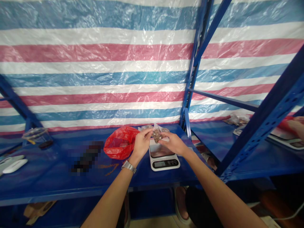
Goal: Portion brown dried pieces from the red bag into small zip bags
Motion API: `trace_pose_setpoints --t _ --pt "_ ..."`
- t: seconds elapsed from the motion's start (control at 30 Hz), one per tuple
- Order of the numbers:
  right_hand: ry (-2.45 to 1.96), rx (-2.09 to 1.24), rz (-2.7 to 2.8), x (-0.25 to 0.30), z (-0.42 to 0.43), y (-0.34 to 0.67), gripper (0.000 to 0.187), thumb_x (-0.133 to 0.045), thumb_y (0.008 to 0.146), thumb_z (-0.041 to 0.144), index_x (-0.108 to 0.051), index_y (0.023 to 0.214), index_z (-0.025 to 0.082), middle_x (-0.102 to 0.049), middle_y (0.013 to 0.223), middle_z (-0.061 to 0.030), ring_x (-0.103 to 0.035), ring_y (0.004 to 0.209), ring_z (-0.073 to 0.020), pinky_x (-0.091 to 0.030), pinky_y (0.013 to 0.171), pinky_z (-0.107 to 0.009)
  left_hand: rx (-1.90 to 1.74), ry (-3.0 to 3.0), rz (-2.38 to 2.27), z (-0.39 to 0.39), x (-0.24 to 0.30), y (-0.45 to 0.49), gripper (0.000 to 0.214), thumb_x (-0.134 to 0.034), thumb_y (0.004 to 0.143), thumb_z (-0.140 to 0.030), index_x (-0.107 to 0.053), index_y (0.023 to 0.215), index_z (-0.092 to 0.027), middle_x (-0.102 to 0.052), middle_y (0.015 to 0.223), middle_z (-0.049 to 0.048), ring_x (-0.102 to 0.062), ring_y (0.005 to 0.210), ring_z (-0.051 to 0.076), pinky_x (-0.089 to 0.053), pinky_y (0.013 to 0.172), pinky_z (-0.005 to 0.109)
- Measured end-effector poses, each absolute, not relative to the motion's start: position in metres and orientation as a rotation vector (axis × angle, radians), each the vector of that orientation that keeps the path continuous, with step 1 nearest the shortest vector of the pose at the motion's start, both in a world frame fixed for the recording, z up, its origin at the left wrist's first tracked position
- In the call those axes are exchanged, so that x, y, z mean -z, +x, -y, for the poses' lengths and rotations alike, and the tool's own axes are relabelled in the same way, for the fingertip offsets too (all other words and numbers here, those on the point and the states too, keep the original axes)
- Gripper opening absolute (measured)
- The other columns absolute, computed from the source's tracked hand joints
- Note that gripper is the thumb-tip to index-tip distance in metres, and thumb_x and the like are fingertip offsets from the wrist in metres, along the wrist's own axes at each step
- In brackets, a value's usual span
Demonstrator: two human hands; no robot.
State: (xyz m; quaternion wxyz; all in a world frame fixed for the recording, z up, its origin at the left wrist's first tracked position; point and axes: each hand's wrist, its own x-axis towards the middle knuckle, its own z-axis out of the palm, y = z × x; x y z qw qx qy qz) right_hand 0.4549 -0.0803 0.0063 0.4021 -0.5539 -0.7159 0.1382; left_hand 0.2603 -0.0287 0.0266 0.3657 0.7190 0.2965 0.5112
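Between my two hands, above a white kitchen scale, is a small clear plastic bag with brownish bits in it. The fingers of my left hand pinch the bag's left side; a metal watch is on that wrist. My right hand grips its right side between thumb and fingers. The scale's display is lit, but its digits are too small to read surely. An open red plastic bag lies left of my left hand. More clear bags show behind my fingers.
On the blue shelf lie a blurred-out dark object, a clear plastic tub and a white item. A blue upright post stands at the right. Beyond it, another person's hand is near a second scale.
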Motion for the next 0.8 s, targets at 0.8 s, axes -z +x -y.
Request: trace_pose_setpoints --t 0.8 --pt "-1.634 -0.434 1.807 -0.007 0.085 0.485 0.024 -0.063 0.088 0.027 -0.084 0.098 0.025 -0.083 0.098 -0.0054 -0.076 0.092 -0.0269 -0.057 0.084 -0.035 -1.068 1.922 -0.963 0.029 -0.004 0.262 0.015 -0.068 0.086 -0.017 -0.078 0.097 -0.015 -0.082 0.1 0.0109 -0.077 0.093 0.024 -0.06 0.087 0.034"
